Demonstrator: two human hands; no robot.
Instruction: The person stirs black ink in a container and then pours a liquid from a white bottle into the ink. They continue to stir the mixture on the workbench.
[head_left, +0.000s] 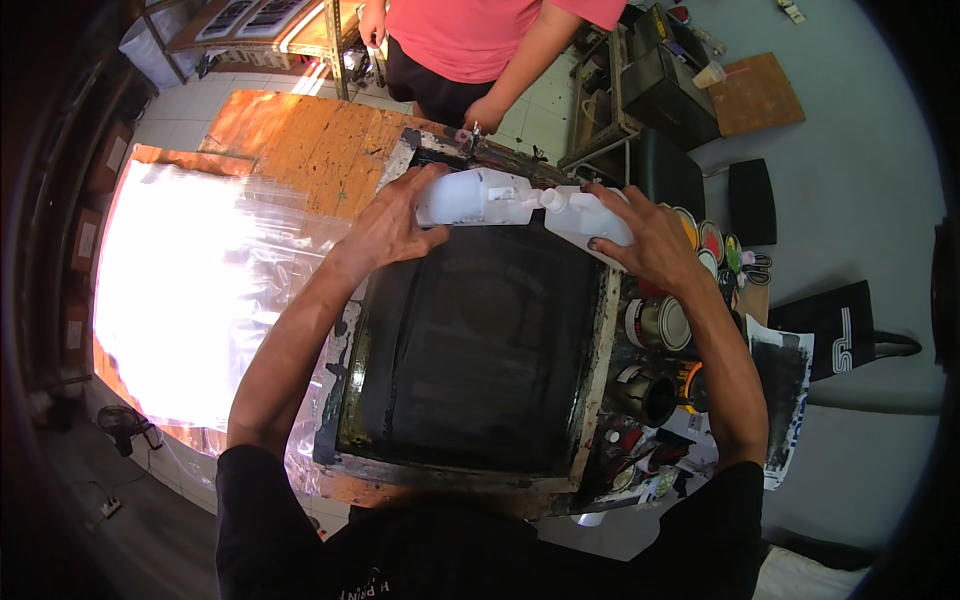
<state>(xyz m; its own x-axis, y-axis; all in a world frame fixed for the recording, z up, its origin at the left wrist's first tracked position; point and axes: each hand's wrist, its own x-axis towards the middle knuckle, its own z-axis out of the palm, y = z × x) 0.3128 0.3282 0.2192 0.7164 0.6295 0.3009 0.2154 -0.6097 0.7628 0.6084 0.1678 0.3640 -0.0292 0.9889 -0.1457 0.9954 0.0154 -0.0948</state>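
A white translucent plastic jug (462, 198) lies on its side at the far end of a dark screen-printing frame (597, 400). My left hand (397, 218) grips its left end, thumb toward me and fingers over the far side. To its right is a second white jug (585, 218), set at an angle, its capped neck toward the first. The fingers of my right hand (655, 238) are wrapped round that jug's right end. Between my forearms spreads the frame's black mesh (480, 340), with glossy wet-looking streaks along its left and lower edges.
Clear plastic sheeting (250, 270) glares brightly on the wooden table (300, 130) to the left. Several paint cans (660, 322) and an open dark tin (645, 395) crowd the right side. Across the table stands a person in a pink shirt (470, 40), one hand near a clamp (476, 135).
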